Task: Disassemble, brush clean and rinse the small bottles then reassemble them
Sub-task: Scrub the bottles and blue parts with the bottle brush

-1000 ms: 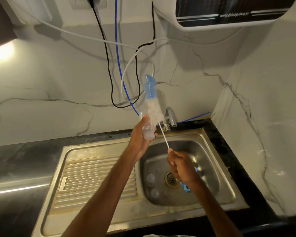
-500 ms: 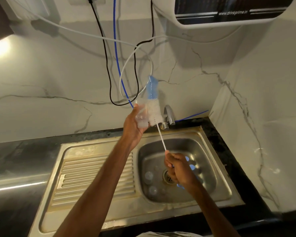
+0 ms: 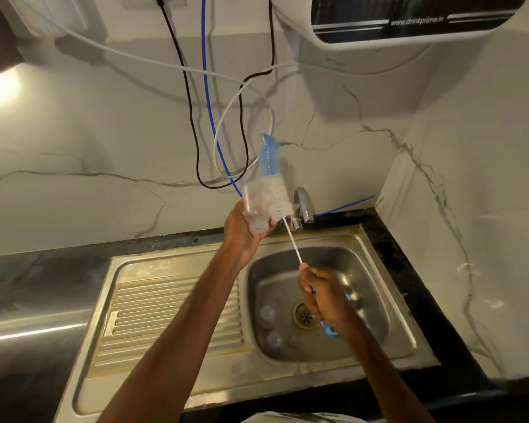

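Sink (image 3: 388, 270): brushed steel, dull sheen. Bottle (image 3: 252, 206): clear plastic. Brush (image 3: 277, 193): white bristles, blue tip. Wall (image 3: 89, 132): glossy veined marble.

Left hand (image 3: 242, 230) high — right hand (image 3: 324, 296) lower, clenched

bare forearms (image 3: 177, 331), bare left hand (image 3: 243, 228) and right hand (image 3: 326, 296), pale garment (image 3: 300, 418) below.

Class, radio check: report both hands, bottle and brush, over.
Left hand grips small bottle. Right hand grips brush handle, bristles beside bottle. Clear pieces lie in sink; tap near bristles.
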`<move>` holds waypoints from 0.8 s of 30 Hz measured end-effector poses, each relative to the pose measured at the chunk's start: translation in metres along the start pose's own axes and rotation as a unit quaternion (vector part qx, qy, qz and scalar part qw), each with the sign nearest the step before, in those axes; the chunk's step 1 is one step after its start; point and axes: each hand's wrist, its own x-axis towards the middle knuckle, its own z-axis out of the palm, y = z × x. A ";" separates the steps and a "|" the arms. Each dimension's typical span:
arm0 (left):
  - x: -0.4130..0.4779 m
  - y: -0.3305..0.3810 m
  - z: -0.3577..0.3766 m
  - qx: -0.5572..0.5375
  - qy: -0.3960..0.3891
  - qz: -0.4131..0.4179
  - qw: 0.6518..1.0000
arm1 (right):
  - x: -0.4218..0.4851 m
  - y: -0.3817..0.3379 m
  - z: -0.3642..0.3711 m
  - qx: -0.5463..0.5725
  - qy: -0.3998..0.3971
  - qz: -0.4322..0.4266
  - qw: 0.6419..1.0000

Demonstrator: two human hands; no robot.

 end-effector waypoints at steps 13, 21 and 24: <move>-0.009 -0.005 0.006 0.063 -0.021 0.006 0.998 | 0.011 -0.010 -0.001 -0.015 0.007 0.000 1.000; -0.004 0.010 -0.005 0.143 -0.079 0.060 0.985 | -0.004 0.004 -0.004 0.009 -0.034 0.044 0.998; -0.002 0.009 -0.018 0.279 -0.129 0.100 0.947 | 0.010 -0.014 -0.013 -0.010 -0.006 0.012 1.000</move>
